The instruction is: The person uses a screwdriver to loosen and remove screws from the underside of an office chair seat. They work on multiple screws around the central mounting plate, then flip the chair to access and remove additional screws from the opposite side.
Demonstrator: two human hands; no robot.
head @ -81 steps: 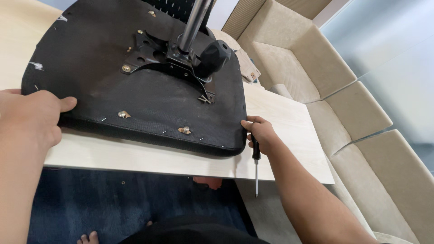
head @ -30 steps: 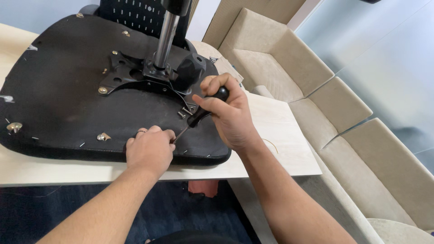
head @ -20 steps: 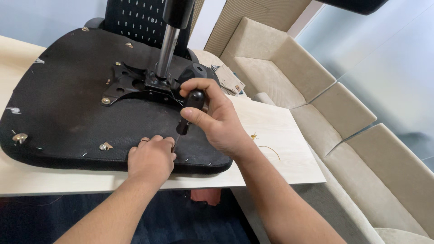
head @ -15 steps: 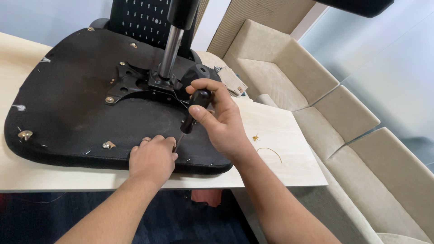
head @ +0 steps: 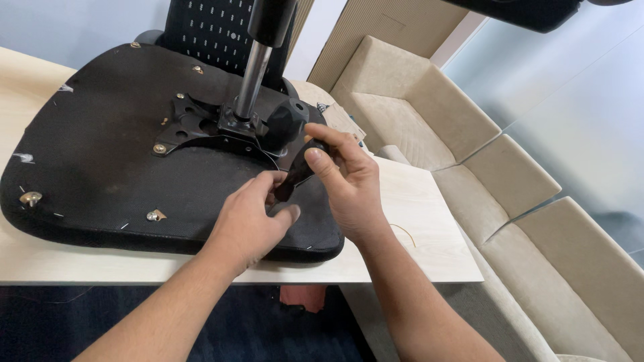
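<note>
An upturned black office chair seat point(head: 100, 154) lies on a light wooden table point(head: 416, 234), its metal gas post point(head: 253, 77) rising from a black mounting plate point(head: 194, 127). My right hand point(head: 349, 184) grips the black handle of a screwdriver point(head: 298, 174), which is tilted down toward the seat's near right part. My left hand point(head: 255, 221) rests on the seat there, with fingers curled around the screwdriver's lower end. The tip and the screw under it are hidden. A black round knob point(head: 285, 121) sits just behind my hands.
Brass bolts point(head: 155, 215) dot the seat's underside near its front and left edges. A beige sectional sofa point(head: 469, 134) runs along the right side. Dark blue carpet point(head: 134, 315) lies below the table's front edge. The chair's black perforated backrest point(head: 208, 33) stands behind the seat.
My right hand brought the screwdriver from the table edge onto the seat. In the last half second my left hand moved right and lifted its fingers up around the tool's lower end.
</note>
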